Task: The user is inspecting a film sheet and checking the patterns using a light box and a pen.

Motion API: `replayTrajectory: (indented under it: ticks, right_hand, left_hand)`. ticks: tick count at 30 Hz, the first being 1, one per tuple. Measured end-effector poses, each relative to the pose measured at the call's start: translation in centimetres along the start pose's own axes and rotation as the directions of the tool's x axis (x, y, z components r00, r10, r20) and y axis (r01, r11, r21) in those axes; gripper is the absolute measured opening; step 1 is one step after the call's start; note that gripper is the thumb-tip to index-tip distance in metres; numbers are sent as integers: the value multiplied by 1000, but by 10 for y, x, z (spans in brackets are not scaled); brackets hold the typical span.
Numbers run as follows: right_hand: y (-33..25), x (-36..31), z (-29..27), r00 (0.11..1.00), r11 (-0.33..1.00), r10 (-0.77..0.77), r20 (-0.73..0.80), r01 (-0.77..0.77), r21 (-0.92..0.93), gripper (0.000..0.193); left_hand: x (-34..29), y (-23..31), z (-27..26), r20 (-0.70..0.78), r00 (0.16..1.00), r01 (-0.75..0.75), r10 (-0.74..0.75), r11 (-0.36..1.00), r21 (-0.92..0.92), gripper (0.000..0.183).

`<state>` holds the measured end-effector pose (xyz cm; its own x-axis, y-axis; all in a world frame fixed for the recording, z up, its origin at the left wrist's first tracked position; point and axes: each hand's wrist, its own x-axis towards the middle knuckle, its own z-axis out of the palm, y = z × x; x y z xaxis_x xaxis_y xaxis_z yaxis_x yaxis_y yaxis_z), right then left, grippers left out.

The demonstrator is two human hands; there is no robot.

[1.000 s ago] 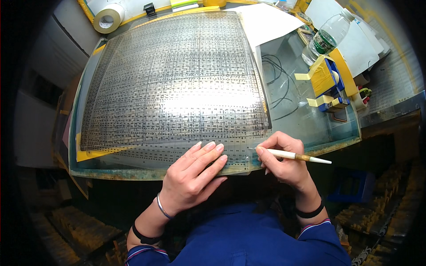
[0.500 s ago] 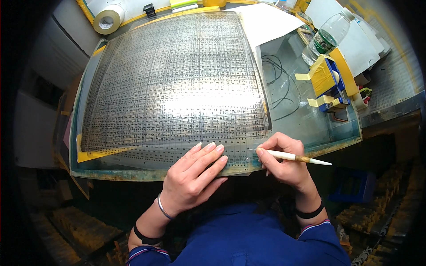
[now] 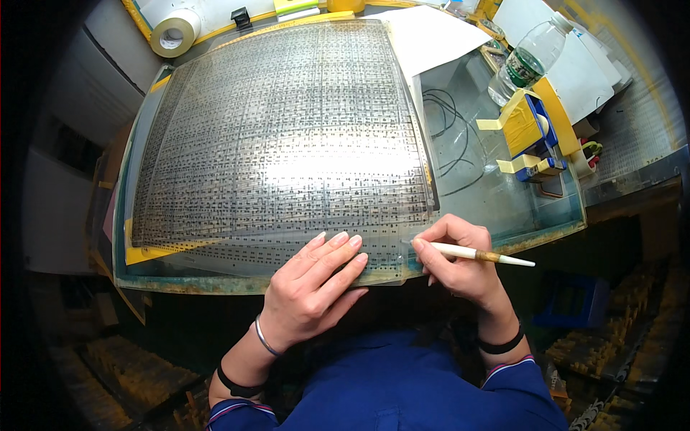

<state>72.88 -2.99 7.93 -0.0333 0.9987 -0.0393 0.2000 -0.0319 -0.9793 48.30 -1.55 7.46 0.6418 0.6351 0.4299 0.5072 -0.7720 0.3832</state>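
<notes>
A large clear film sheet [image 3: 237,158] densely printed with small dark marks lies on a glass-topped light table [image 3: 496,205]. My left hand [image 3: 310,287] rests with fingers stretched out on the sheet's near edge, pressing flat and holding nothing. Just right of it, my right hand [image 3: 463,262] pinches a slim white pen-shaped tool [image 3: 462,252] with a brown band. The tool's tip points left at the sheet's near right corner; its fine end is too small to make out. Its tapered rear end sticks out to the right.
A blue tape dispenser [image 3: 539,136] with yellow tape strips stands at the right, near a clear plastic bottle [image 3: 528,65]. A thin dark cable [image 3: 460,115] lies on the glass. White paper [image 3: 438,39] and a tape roll [image 3: 175,33] are at the back.
The tool's rear end has shifted very slightly up and left along with small finger movement of my right hand. My left hand stays in place.
</notes>
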Motion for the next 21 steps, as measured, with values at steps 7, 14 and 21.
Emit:
replayTrajectory:
  ticks: [7,14,21]
  right_hand:
    - [1,1,-12,997,964,29,77,-48,260,10]
    - [16,3,5,940,915,-292,-175,328,235,29]
    - [13,6,2,851,842,-520,77,525,-121,28]
  left_hand:
    - [-1,0,0,-3,1000,4,-4,1000,-1,46]
    - [0,0,0,-6,1000,3,-3,1000,-2,45]
    - [0,1,0,-1,1000,10,-10,1000,-5,45]
